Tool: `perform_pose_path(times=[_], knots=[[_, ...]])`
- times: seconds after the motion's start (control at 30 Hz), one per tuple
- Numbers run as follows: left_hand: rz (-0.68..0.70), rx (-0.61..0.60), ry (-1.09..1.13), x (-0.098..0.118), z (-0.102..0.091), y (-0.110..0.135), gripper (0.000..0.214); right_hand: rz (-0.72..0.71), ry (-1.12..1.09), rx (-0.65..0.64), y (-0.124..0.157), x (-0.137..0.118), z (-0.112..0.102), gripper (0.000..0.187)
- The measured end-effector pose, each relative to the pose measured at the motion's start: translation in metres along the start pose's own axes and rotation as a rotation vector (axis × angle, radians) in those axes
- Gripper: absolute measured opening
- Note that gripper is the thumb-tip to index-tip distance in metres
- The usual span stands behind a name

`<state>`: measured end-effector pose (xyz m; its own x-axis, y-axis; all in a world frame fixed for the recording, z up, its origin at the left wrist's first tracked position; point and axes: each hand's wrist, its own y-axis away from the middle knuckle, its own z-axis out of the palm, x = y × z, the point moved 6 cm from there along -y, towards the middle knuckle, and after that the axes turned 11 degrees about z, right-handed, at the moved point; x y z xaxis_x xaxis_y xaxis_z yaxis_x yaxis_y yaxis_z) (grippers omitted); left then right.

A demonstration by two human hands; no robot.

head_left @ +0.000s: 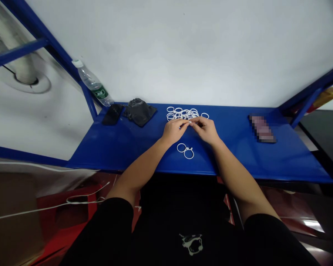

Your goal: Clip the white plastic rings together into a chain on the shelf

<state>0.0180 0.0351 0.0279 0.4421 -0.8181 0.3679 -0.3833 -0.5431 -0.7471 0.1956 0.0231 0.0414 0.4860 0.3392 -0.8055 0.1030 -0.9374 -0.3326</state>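
Observation:
My left hand (173,131) and my right hand (205,130) meet over the blue shelf, both with fingers closed in a pinch. Between their fingertips a small part of a white ring (189,122) shows; the rest of it is hidden by the fingers. Just behind the hands lies a loose pile of white plastic rings (193,111), partly covered by my fingers. Closer to the front edge rest two more white rings (188,153), side by side and touching, with a small tab where they meet.
On the blue shelf (122,147), a black pouch (140,112) and a dark phone (112,114) lie at the left. A plastic bottle (94,85) leans by the blue frame. At the right lies a blurred-out phone-like object (262,128). A white wall stands behind.

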Motion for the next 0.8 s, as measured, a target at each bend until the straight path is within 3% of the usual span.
perform_pose_path(times=[0.27, 0.53, 0.7, 0.8], knots=[[0.004, -0.043, 0.038, -0.0027, 0.0040, 0.0018, 0.018, -0.013, 0.057, 0.029, 0.0010, 0.0027, 0.0002, 0.039], [-0.023, -0.104, 0.004, -0.0033, 0.0058, 0.0013, 0.015, 0.079, 0.096, -0.014, 0.0026, 0.0008, 0.0020, 0.050], [-0.013, -0.054, 0.041, 0.0014, 0.0028, -0.0006, 0.016, 0.132, -0.025, 0.029, 0.0011, 0.0019, -0.0006, 0.053], [0.004, 0.001, 0.057, 0.0036, -0.0014, -0.0030, 0.012, 0.181, -0.165, -0.022, -0.0008, 0.0045, 0.0024, 0.052]])
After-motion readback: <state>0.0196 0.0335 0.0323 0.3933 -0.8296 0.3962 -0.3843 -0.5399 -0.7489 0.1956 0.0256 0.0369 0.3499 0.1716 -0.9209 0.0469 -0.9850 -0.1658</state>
